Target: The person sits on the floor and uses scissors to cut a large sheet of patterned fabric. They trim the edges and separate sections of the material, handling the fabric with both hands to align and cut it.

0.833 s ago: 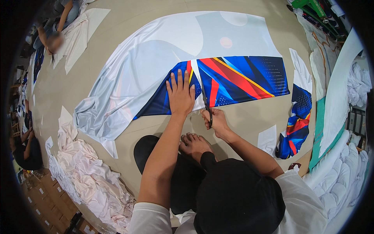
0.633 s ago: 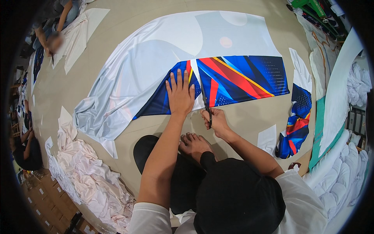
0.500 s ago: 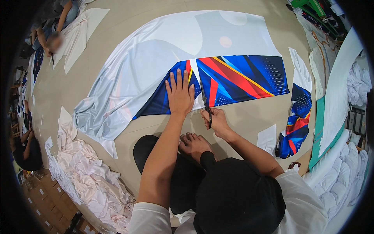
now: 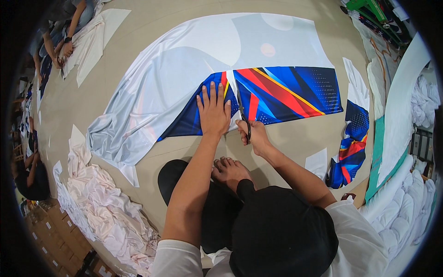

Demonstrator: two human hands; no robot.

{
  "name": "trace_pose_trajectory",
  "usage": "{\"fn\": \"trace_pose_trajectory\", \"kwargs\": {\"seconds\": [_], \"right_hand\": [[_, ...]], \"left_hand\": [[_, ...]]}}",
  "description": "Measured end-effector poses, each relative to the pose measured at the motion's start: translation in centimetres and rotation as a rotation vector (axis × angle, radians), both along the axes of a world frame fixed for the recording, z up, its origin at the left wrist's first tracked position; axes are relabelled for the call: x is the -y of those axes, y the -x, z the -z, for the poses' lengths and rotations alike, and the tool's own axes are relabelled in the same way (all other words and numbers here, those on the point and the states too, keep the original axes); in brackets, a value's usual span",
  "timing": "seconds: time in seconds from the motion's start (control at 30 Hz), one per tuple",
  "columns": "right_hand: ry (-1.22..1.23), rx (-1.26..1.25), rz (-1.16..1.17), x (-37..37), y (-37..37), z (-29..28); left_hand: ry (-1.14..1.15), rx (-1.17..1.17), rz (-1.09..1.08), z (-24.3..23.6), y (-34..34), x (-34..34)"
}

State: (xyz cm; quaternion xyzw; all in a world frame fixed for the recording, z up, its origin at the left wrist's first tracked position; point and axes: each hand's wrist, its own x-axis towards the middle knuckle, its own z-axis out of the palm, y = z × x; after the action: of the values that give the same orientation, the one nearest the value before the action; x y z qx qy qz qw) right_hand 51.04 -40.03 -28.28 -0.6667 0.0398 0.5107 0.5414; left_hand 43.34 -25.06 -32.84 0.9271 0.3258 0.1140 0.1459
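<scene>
A large printed fabric (image 4: 295, 90) lies on the floor, its blue, red and yellow pattern on the near part and a pale reverse side (image 4: 198, 41) beyond. My left hand (image 4: 214, 111) rests flat on the dark blue left part, fingers stretched out. My right hand (image 4: 254, 137) is closed round the handles of black scissors (image 4: 245, 119). Their blades lie along the white strip between the two patterned parts, pointing away from me. How far apart the blades are is hard to tell.
A patterned fabric piece (image 4: 354, 147) and a white scrap (image 4: 316, 163) lie to the right. Crumpled pale fabric (image 4: 108, 207) is heaped at the left, near cardboard boxes (image 4: 55, 235). White rolls (image 4: 399, 217) line the right side. Another person's hands (image 4: 64, 51) work on pale cloth at the far left.
My right hand and the scissors have shifted slightly away from me along the white strip. My left hand stays in place. At the far left, the other person's arms have moved.
</scene>
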Motion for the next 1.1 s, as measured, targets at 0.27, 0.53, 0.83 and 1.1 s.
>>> {"fn": "trace_pose_trajectory", "kwargs": {"seconds": [0.27, 0.53, 0.83, 1.1], "right_hand": [[0.022, -0.015, 0.022, -0.2, 0.0, 0.5], [0.004, -0.001, 0.013, 0.1, 0.1, 1.1], [0.024, 0.005, -0.006, -0.2, -0.2, 0.9], [0.025, -0.017, -0.007, -1.8, -1.4, 0.0]], "left_hand": [[-0.005, -0.005, -0.001, 0.0, 0.0, 0.0], [-0.001, -0.003, -0.003, 0.1, 0.0, 0.0], [-0.012, -0.042, -0.019, 0.1, -0.1, 0.2], [-0.025, -0.037, -0.014, 0.0, 0.0, 0.3]]}}
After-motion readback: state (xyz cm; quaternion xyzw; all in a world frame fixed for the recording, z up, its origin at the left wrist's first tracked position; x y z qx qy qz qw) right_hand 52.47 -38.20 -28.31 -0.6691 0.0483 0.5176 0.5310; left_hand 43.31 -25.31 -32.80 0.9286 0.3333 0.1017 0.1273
